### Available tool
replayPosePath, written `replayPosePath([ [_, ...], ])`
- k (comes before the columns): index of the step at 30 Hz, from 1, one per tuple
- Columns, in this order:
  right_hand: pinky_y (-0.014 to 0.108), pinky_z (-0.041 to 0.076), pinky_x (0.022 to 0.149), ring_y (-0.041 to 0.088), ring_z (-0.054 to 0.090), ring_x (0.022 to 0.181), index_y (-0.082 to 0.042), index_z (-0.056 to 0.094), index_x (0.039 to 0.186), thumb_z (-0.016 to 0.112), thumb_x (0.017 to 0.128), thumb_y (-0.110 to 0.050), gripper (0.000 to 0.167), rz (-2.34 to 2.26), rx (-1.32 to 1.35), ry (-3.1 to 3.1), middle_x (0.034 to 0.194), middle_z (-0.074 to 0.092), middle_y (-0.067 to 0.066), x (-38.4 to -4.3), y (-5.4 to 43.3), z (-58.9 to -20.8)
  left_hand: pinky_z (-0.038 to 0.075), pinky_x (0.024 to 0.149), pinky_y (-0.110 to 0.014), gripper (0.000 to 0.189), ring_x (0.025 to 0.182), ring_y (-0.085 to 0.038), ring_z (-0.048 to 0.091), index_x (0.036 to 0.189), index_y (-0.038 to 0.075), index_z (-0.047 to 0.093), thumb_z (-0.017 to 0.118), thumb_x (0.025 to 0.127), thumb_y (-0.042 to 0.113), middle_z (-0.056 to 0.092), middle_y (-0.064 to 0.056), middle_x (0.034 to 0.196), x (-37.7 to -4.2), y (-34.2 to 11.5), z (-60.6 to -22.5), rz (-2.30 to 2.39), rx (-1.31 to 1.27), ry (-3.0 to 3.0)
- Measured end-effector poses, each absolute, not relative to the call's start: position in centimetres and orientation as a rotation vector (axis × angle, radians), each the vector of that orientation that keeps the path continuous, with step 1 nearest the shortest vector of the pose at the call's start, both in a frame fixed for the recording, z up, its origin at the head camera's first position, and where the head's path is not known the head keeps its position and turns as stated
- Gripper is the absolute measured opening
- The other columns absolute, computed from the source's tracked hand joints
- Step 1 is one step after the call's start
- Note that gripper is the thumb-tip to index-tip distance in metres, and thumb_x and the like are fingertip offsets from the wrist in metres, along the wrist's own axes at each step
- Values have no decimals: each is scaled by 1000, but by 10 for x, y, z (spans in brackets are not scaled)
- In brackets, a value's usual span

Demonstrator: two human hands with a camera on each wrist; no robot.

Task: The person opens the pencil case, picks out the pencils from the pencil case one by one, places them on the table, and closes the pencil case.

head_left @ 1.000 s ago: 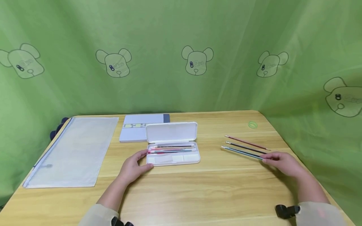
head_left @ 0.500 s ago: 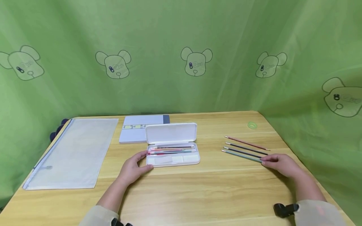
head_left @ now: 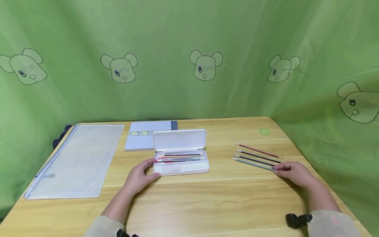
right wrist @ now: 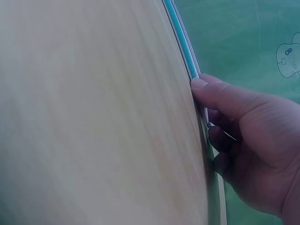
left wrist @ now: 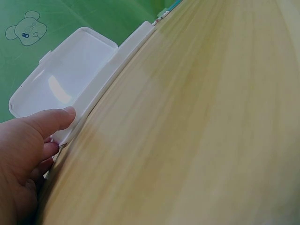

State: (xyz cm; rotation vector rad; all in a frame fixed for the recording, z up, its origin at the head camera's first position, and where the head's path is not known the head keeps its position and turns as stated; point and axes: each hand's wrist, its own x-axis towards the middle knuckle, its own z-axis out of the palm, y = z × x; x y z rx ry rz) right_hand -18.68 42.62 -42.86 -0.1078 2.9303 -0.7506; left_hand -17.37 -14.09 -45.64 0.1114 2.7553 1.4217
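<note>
At the left end of an open white pencil case (head_left: 198, 167), my left hand (head_left: 138, 177) grips the case, its thumb at the front corner and its fingers along the side. Several pencils (head_left: 180, 158) lie in the back part of the case, with a small white piece (head_left: 171, 168) in front of them. On the right of the table, my right hand (head_left: 296, 172) pinches the near end of a teal pencil (head_left: 251, 163). Beside it lie two dark pencils (head_left: 257, 154) and a reddish pencil (head_left: 259, 149). The right wrist view shows the thumb on the teal pencil (right wrist: 180, 35).
A white notebook (head_left: 139, 141) lies partly behind the case's raised lid (head_left: 179, 139). On the left is a translucent zip pouch (head_left: 78, 161). A green ring (head_left: 264, 131) lies at the back right. Green curtain (head_left: 165, 92) surrounds the wooden table (head_left: 192, 204).
The teal pencil, in my right hand, has come slightly nearer and apart from the dark pencil beside it. The left hand has stayed on the case.
</note>
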Motion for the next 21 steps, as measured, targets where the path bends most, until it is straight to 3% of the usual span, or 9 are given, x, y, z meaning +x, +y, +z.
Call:
replayPosePath([
  [3,60,46,93,53,54,116,0,70,112,69,91,-30,37,-750,-110,2932,115,67,26,-187,427,-429,31,119,-52,68,141,-36,41,141,7,51,78,82,30,55,-12,144,-174,-141,-457,1428,111,2753],
  [6,50,50,90,46,58,112,-1,70,115,69,91,-34,40,-732,-103,2943,114,69,24,-187,426,-428,31,119,-52,69,141,-35,41,141,8,51,78,82,31,54,-12,144,-174,-141,-458,1424,113,2753],
  [11,23,45,71,20,57,94,-5,69,119,68,91,-40,45,-754,-78,2954,111,68,19,-187,416,-417,31,119,-52,69,141,-36,40,142,8,51,78,82,31,54,-12,145,-174,-142,-457,1420,109,2755],
  [14,20,43,66,13,53,86,-4,68,120,68,91,-40,47,-790,-77,2963,107,68,15,-190,406,-411,30,119,-52,69,141,-36,40,142,8,51,78,82,31,54,-12,145,-174,-142,-457,1422,106,2756],
  [21,21,45,68,13,54,89,-3,68,120,68,91,-37,45,-893,-120,2979,114,68,21,-201,370,-405,30,119,-53,69,141,-36,40,141,9,51,78,82,32,54,-12,144,-175,-142,-458,1424,111,2756],
])
